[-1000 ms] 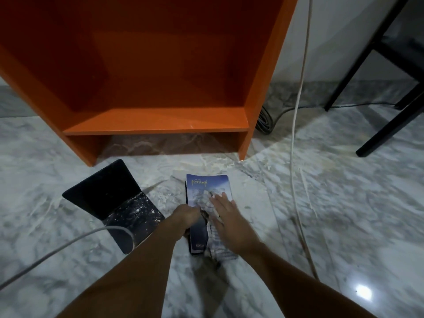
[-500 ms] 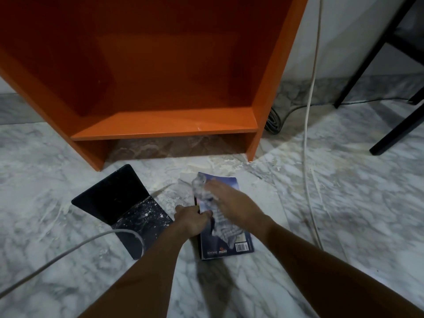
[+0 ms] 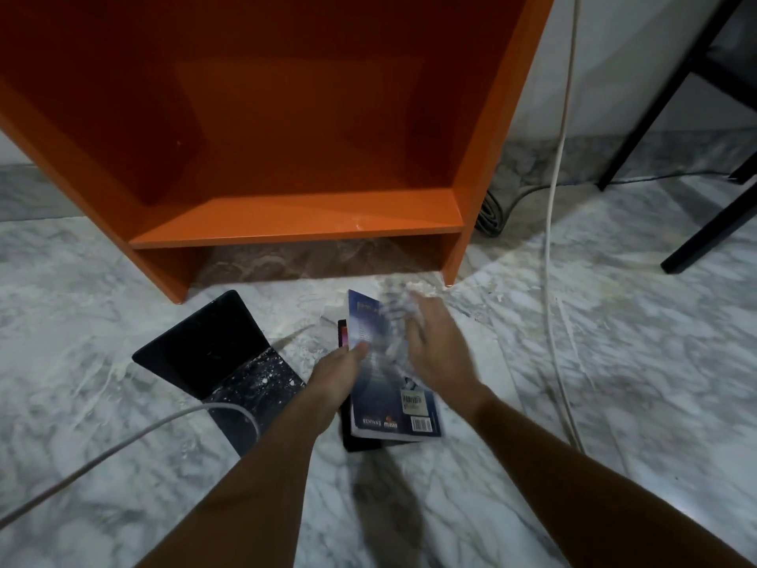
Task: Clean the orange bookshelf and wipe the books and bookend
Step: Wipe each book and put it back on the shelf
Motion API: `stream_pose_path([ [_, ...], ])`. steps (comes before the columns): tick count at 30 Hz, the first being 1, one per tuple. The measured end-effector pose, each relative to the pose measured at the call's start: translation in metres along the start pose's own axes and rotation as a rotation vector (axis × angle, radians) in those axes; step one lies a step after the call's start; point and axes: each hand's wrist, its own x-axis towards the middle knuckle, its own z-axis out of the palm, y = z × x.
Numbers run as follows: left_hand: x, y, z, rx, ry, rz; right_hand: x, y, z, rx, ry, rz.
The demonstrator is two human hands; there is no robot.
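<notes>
Your left hand (image 3: 336,377) pinches the book (image 3: 395,412) by its edge, mid-frame. It looks light and bendy, so hold there. Your right hand (image 3: 440,350) presses a soft cloth (image 3: 391,317) on it, but its fingers are too blurred to tell.

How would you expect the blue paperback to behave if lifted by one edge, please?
The blue paperback will probably flex: its cover looks thin where the left hand pinches its edge. It seems light, since that one-sided hold props it. It may slide on the dark book underneath.

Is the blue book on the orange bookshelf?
No, the blue book is down in front of the orange bookshelf, held by the left hand.
</notes>
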Motion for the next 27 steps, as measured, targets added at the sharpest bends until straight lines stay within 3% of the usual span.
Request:
stream_pose_path([
  [3,-0.001,0.005,-0.006,-0.112,0.046,-0.020,-0.036,-0.016,0.025,-0.129,-0.107,-0.289],
  [4,0.000,0.004,-0.008,-0.108,0.040,-0.014,-0.043,-0.012,0.030,-0.195,-0.121,-0.270],
  [7,-0.007,0.002,-0.013,-0.083,0.022,0.016,-0.045,0.014,0.022,-0.270,-0.132,0.129],
  [10,-0.015,0.009,-0.019,-0.223,-0.011,0.000,-0.036,0.033,0.001,-0.134,0.005,0.442],
  [13,-0.023,0.023,-0.022,-0.315,-0.050,-0.012,-0.020,0.024,-0.012,0.233,0.099,0.677],
  [15,-0.029,0.034,-0.023,-0.343,-0.082,-0.024,-0.012,0.004,-0.017,0.828,-0.091,0.870],
  [16,-0.033,0.041,-0.022,-0.336,-0.090,-0.017,-0.012,-0.004,-0.020,1.084,-0.192,0.877],
  [18,-0.036,0.050,-0.023,-0.295,-0.077,0.001,-0.007,-0.019,-0.028,1.284,-0.290,0.805],
  [21,-0.031,0.055,-0.022,-0.135,0.046,0.044,0.001,-0.035,-0.039,1.126,-0.250,0.732],
  [24,-0.029,0.063,-0.022,0.154,0.337,0.152,0.010,-0.043,-0.039,0.834,-0.155,0.535],
  [27,-0.043,0.081,-0.020,0.176,0.485,0.312,0.009,-0.062,-0.030,0.498,-0.018,0.311],
])
